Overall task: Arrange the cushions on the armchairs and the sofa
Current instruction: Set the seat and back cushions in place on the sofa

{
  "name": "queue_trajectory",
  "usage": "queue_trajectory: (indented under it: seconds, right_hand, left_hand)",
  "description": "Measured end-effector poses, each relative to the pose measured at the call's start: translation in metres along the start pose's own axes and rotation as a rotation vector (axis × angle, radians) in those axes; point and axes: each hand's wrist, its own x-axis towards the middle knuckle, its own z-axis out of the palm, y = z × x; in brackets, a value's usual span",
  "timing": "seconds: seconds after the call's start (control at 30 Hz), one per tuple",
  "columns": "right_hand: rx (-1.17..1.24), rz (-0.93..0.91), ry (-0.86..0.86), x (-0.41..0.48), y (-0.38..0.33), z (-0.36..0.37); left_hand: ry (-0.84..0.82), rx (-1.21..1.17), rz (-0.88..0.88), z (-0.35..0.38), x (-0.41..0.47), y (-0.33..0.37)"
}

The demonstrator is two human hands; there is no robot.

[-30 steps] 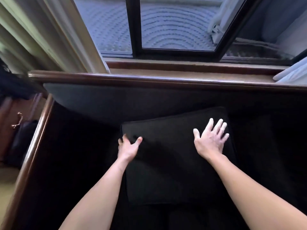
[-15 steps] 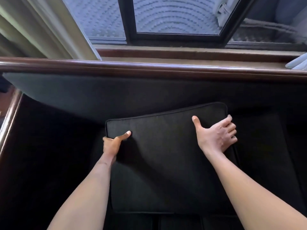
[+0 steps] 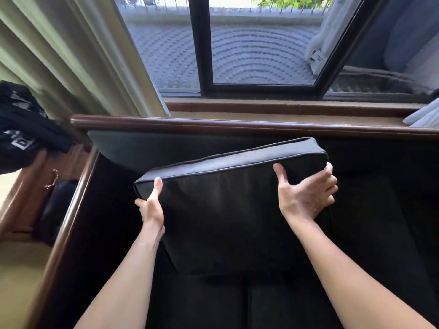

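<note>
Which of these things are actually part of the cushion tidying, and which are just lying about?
Part of the job:
black cushion, gripped at its far corners
left hand
right hand
dark seat with wooden rail

Just lying about:
curtain
window
black garment
wooden drawer unit

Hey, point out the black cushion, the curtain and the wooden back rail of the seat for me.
Black cushion (image 3: 228,210): head view, middle of its broad face.
Curtain (image 3: 78,58): head view, folds at upper left.
Wooden back rail (image 3: 237,125): head view, middle of its top edge.
</note>
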Motion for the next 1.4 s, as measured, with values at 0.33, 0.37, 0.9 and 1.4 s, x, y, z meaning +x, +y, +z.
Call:
queue_trajectory:
  seconds: [0.33,0.37,0.9,1.4]
  right_hand:
    - [0.498,0.024,-0.237,-0.087,-0.030,-0.012]
    - [0.500,0.069,-0.282,-0.098,-0.024,-0.007]
    - [-0.521,-0.783,-0.491,-0.120,-0.043,0.021]
    - [-0.596,-1.010,-0.463,-0.100,-0.089,0.046]
  left_hand:
    - [0.043,-0.159,0.246,-0.100,0.003,0.091]
    - [0.049,-0.156,0.231,-0.111,0.007,0.088]
    - [-0.239,1.328,0.700,-0.162,0.040,0.116]
    - [-0.279,1.748,1.121,-0.152,0.072,0.142]
